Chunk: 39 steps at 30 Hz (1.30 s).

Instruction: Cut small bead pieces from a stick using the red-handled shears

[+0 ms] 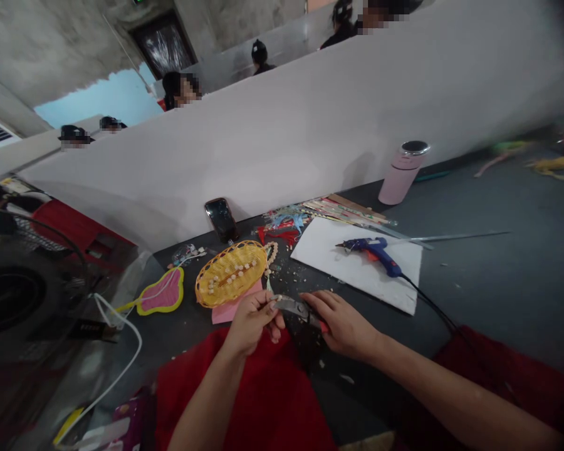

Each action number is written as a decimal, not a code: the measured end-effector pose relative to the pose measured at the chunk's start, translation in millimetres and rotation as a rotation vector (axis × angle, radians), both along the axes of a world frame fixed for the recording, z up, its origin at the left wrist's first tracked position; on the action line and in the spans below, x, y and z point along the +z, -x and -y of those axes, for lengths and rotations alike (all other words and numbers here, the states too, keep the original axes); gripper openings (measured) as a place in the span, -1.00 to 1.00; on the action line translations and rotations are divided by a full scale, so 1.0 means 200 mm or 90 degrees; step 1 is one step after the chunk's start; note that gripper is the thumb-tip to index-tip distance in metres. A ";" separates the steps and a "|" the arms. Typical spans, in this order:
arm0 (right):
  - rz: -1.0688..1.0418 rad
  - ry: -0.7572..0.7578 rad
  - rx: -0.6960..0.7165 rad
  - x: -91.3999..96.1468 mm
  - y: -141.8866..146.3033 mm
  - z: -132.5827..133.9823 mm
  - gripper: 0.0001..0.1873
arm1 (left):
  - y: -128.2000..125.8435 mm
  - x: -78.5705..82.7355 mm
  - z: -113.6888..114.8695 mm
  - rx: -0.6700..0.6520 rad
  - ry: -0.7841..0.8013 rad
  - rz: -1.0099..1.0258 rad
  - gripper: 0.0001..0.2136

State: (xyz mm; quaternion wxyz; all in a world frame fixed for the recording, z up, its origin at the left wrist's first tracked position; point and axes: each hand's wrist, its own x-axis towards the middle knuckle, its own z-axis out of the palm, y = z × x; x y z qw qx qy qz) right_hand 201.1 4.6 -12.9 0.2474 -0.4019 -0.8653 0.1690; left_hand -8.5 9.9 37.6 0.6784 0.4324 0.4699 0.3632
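My right hand (pixel 345 324) is closed around a grey metal cutting tool with red handles, which looks like pliers (pixel 292 305). Its jaws point left, toward my left hand (pixel 252 321). The thumb and forefinger of that hand pinch together at the tool's tip, on something too small to make out. Just beyond my left hand, a yellow woven basket (pixel 237 260) holds small pale beads and rests partly on a pink sheet (pixel 230 310). A string of beads with a pale tassel (pixel 269 285) hangs by the basket's right end.
A blue glue gun (pixel 378 250) lies on a white board (pixel 326 247), its cable running right. Behind are tassels (pixel 286 233), a phone (pixel 220 219) and a pink flask (pixel 401 178) along a white partition (pixel 263 144). A pink-yellow pad (pixel 162 292) and fan (pixel 14 294) stand left.
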 end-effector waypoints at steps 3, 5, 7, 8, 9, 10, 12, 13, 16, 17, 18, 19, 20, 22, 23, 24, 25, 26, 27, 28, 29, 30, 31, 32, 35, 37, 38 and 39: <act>-0.007 0.009 -0.002 0.01 0.01 0.01 -0.46 | 0.01 -0.01 0.00 -0.010 0.010 0.022 -0.75; -0.004 0.013 -0.011 0.01 0.01 0.01 -0.51 | 0.01 -0.02 0.00 0.000 0.012 0.018 -0.76; 0.003 0.022 -0.019 0.01 0.01 0.01 -0.54 | 0.00 -0.03 -0.01 0.018 0.008 0.004 -0.75; 0.004 0.027 -0.022 0.01 0.01 0.00 -0.54 | 0.00 -0.04 -0.01 0.028 0.003 -0.004 -0.75; 0.003 0.031 -0.024 0.01 0.01 0.00 -0.53 | -0.01 -0.04 -0.01 0.040 -0.006 -0.014 -0.76; 0.000 0.035 -0.026 0.01 0.01 0.00 -0.51 | -0.02 -0.05 -0.01 0.051 -0.019 -0.024 -0.76; -0.007 0.035 -0.029 0.00 0.01 -0.01 -0.46 | -0.03 -0.05 -0.02 0.069 -0.054 -0.046 -0.77; -0.009 0.033 -0.033 0.00 0.01 -0.01 -0.44 | -0.03 -0.04 -0.02 0.073 -0.075 -0.057 -0.77; -0.009 0.020 -0.053 -0.01 0.01 -0.01 -0.39 | -0.04 -0.03 -0.02 0.076 -0.131 -0.099 -0.79; -0.005 0.013 -0.059 -0.01 0.01 -0.01 -0.38 | -0.04 -0.02 -0.02 0.081 -0.146 -0.119 -0.79; 0.001 0.008 -0.063 -0.01 0.01 -0.01 -0.37 | -0.05 -0.02 -0.02 0.089 -0.159 -0.139 -0.80; 0.007 0.004 -0.065 -0.01 0.01 -0.01 -0.36 | -0.05 -0.01 -0.02 0.097 -0.171 -0.160 -0.81; 0.013 0.002 -0.064 -0.01 0.00 -0.01 -0.35 | -0.05 -0.01 -0.01 0.102 -0.179 -0.177 -0.81; 0.018 0.001 -0.055 -0.01 0.00 -0.01 -0.35 | -0.04 0.00 -0.01 0.098 -0.187 -0.200 -0.82; 0.019 0.002 -0.050 -0.01 0.00 -0.01 -0.34 | -0.04 0.00 -0.01 0.092 -0.185 -0.202 -0.82; 0.017 0.002 -0.044 -0.01 0.00 -0.01 -0.35 | -0.04 0.01 0.00 0.085 -0.178 -0.198 -0.81; 0.015 0.002 -0.038 0.00 0.00 -0.01 -0.35 | -0.04 0.01 0.00 0.076 -0.165 -0.188 -0.81; 0.012 0.001 -0.032 0.00 0.00 -0.01 -0.36 | -0.03 0.02 0.00 0.066 -0.150 -0.176 -0.80; 0.008 0.002 -0.028 0.00 0.00 -0.01 -0.36 | -0.03 0.02 0.00 0.056 -0.138 -0.164 -0.79; 0.004 0.002 -0.024 0.00 0.00 -0.01 -0.38 | -0.03 0.02 0.00 0.045 -0.131 -0.156 -0.79; 0.000 0.005 -0.020 0.00 0.00 0.00 -0.39 | -0.02 0.02 0.00 0.034 -0.129 -0.151 -0.78; -0.004 0.009 -0.015 0.00 0.00 0.00 -0.40 | -0.02 0.02 0.00 0.025 -0.128 -0.147 -0.78; -0.007 0.014 -0.011 0.00 0.00 0.00 -0.42 | -0.01 0.02 0.00 0.018 -0.129 -0.145 -0.77; -0.007 0.019 -0.008 0.00 0.00 0.00 -0.43 | -0.01 0.01 0.00 0.014 -0.128 -0.142 -0.77; 0.003 0.033 -0.010 0.01 -0.01 0.00 -0.48 | 0.00 -0.01 0.00 0.020 -0.122 -0.131 -0.77; 0.014 0.044 -0.010 0.02 -0.01 0.01 -0.52 | -0.01 -0.02 0.00 0.029 -0.117 -0.125 -0.78; 0.018 0.049 -0.010 0.03 -0.01 0.01 -0.53 | -0.01 -0.02 0.00 0.033 -0.112 -0.122 -0.79; 0.022 0.052 -0.010 0.03 -0.01 0.01 -0.54 | -0.01 -0.02 0.00 0.037 -0.105 -0.118 -0.79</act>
